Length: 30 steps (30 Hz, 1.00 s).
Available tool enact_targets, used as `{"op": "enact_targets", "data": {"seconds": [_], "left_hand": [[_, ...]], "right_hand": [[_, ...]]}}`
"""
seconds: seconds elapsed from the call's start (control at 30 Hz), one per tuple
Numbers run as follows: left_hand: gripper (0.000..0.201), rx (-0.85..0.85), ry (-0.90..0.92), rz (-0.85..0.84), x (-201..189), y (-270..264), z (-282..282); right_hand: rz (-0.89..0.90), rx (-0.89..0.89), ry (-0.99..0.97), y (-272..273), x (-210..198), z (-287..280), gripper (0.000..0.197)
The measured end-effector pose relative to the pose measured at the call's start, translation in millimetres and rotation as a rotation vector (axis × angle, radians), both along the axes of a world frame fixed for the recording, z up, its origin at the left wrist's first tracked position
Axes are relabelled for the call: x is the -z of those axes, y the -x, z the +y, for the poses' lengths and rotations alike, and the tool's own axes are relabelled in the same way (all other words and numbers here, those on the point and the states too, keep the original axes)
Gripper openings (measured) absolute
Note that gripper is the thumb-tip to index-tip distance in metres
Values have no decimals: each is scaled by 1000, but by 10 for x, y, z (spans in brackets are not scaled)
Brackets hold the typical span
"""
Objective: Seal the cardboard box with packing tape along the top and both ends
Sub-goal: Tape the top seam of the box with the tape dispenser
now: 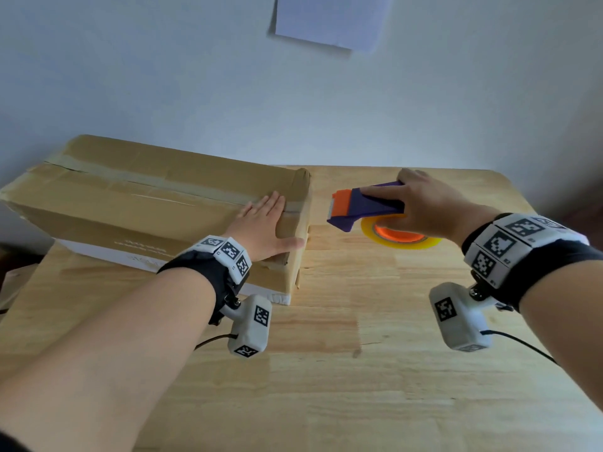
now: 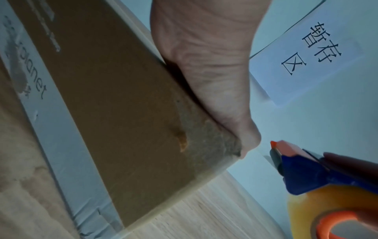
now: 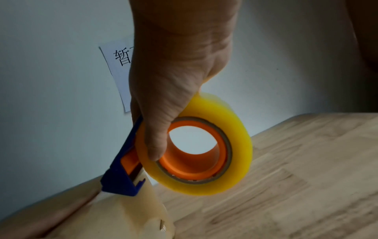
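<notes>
A long brown cardboard box [image 1: 140, 197] lies on the wooden table [image 1: 359, 370], with tape along its top seam [image 1: 156, 181]. My left hand [image 1: 264, 223] lies flat on the box top near its right end, fingers straight, thumb over the edge [image 2: 204, 72]. My right hand [image 1: 421, 203] grips a blue and orange tape dispenser [image 1: 365, 207] holding a yellowish tape roll [image 3: 206, 145], just right of the box end. In the right wrist view a strip of tape [image 3: 147, 202] runs from the dispenser down to the box [image 3: 85, 218].
A white paper sign [image 1: 329, 17] with printed characters hangs on the pale wall behind the table. The box [image 2: 114, 100] has a white band along its lower side. The table's right edge [image 1: 554, 243] is near my right wrist.
</notes>
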<state>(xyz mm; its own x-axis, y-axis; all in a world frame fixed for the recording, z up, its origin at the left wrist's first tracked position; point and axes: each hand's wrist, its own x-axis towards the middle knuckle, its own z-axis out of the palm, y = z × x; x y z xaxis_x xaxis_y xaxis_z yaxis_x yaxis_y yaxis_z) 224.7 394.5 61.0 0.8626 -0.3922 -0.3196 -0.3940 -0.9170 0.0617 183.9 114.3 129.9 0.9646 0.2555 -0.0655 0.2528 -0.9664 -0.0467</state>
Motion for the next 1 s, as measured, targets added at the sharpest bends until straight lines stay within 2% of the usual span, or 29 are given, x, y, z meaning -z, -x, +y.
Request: {"op": "enact_targets", "data": {"seconds": [0.2,0.4,0.53,0.67,0.8,0.83,0.9,1.0], "left_hand": [[88,16,6,15,-23,-3,-8],[74,43,27,50,-75,-4,-31],[72,103,-6,9,-75,-34,-4],[52,90,115,-17,-131,-35,-125],[39,-59,215,-224,-76,-5,-430],[40,-101,225,-243,-43,-15,-458],[56,-145,181,-166,17,-64,-467],[63,-121,99,-48,27,-134,-454]], "right_hand": [[-68,-44,74,60,136,-51,60],[-173,-14,-137,257,573,-52,61],[-123,63,-192,297,792,30,61],[-100,32,-156,278,804,18,61],[-178,-1,-183,298,810,-60,61],[-194,-3,-200,310,822,-75,61],[-231,-2,-225,343,850,-92,58],[-246,4,-250,442,922,-124,61]]}}
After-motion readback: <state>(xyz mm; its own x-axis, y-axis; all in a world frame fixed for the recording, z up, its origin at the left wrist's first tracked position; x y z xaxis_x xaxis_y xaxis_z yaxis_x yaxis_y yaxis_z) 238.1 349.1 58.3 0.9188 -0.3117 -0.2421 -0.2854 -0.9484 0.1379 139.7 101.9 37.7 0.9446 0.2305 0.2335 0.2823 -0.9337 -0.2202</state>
